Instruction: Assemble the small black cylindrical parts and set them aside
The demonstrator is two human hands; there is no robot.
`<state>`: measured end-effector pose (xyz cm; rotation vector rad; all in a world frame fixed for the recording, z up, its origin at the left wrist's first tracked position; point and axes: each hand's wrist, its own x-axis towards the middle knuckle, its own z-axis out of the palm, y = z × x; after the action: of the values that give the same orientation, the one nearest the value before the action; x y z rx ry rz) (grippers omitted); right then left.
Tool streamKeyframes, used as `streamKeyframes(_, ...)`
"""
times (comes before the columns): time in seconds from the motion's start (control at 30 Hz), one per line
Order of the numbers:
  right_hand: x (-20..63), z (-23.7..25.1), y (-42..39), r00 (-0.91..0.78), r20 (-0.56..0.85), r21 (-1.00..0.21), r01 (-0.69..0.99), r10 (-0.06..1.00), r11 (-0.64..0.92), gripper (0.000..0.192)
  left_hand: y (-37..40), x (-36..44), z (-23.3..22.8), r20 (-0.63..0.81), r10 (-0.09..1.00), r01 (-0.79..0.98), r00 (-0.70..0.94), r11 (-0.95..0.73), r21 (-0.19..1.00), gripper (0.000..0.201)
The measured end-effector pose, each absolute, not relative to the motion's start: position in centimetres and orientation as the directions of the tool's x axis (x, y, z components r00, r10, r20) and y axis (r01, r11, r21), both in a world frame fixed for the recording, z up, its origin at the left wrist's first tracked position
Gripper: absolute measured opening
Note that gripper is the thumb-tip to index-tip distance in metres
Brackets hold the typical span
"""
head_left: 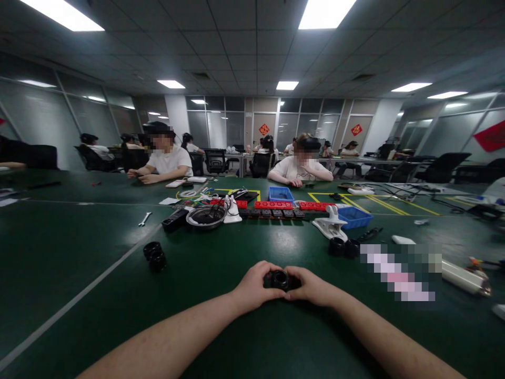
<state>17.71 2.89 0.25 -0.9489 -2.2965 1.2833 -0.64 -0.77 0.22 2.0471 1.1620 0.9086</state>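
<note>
Nearest the camera, two bare forearms meet over the green bench; the left hand and the right hand close from either side on a small black ring-shaped part, fingers curled round its edges, the part held just above or on the bench surface, which of the two I cannot tell; both hands grip it, thumbs toward the open centre.

As a judgement, the grip is by the fingertips only, so the part could slip or twist out if one hand presses harder than the other; being round, it would likely roll away across the smooth bench.

A little farther, to the left, a pair of black rings lies stacked or touching, well apart from the hands; to the right two more black cylinders sit side by side near a white clamp-like piece; a white tube lies at the right edge.

Farther still, a round metal dish, a wrench, a row of red blocks and two blue trays cross the middle of the bench; beyond them other people sit at the far side, their arms resting on the bench.
</note>
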Motion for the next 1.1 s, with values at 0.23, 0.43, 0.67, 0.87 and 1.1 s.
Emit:
streamKeyframes(0.23,16.6,-0.8,2.3,-0.558,0.081,-0.64,0.606,0.826,0.472,0.038,-0.6,-0.3,-0.3,0.21,0.941,0.535,0.265,-0.325,0.78,0.044)
streamKeyframes(0.43,15.5,-0.3,1.1,-0.456,0.175,-0.307,0.817,0.873,0.488,0.033,-0.9,0.0,-0.2,0.22,0.96,0.574,0.171,-0.279,0.77,0.04)
streamKeyframes(0.67,16.6,0.1,1.4,-0.566,0.179,-0.445,0.683,0.805,0.58,0.051,-0.7,-0.7,0.3,0.25,0.911,0.528,0.329,-0.397,0.751,0.039)
streamKeyframes(0.87,17.6,0.7,2.4,-0.75,0.07,-0.69,0.44,0.658,0.574,0.036,-0.4,-0.9,0.4,0.257,0.877,0.487,0.407,-0.446,0.751,0.04)
streamKeyframes(1.1,17.7,0.8,2.8,-0.762,0.061,-0.742,0.397,0.644,0.54,0.028,-0.3,-0.8,0.3,0.221,0.898,0.499,0.381,-0.401,0.768,0.043)
